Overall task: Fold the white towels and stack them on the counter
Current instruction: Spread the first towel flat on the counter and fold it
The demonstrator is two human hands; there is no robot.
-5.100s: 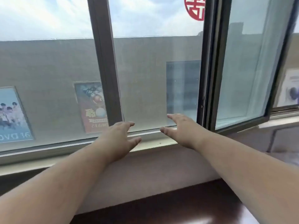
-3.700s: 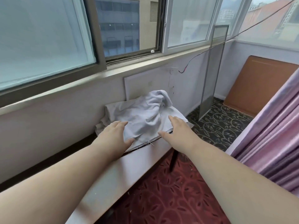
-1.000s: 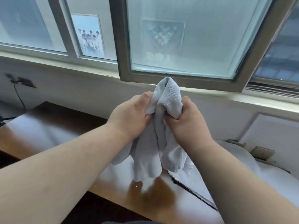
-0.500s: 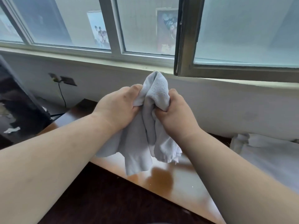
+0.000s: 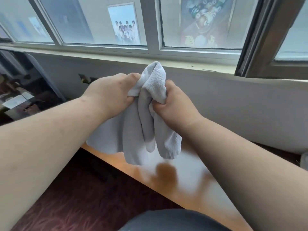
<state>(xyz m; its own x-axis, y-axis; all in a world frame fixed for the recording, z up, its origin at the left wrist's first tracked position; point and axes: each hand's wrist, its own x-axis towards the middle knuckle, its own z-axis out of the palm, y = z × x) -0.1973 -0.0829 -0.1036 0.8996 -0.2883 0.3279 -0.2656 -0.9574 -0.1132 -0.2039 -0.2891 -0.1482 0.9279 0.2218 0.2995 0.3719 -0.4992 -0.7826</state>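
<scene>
A bunched white towel [image 5: 141, 130] hangs in the air above the glossy wooden counter [image 5: 191, 177]. My left hand [image 5: 110, 95] grips its upper left part with curled fingers. My right hand [image 5: 173, 104] grips the upper right part, close beside the left. The towel's top sticks up between the two hands, and its loose ends dangle just above the counter without touching it. At the far right edge a sliver of another white towel [image 5: 304, 160] shows on the counter.
A white wall and window sill [image 5: 191, 64] run behind the counter. Cluttered dark furniture [image 5: 21, 97] stands at the left. Dark red patterned carpet [image 5: 75, 205] lies below the counter's front edge.
Both hands still grip the same towel. The view has swung further left, so the towel pile on the right has almost left the frame.
</scene>
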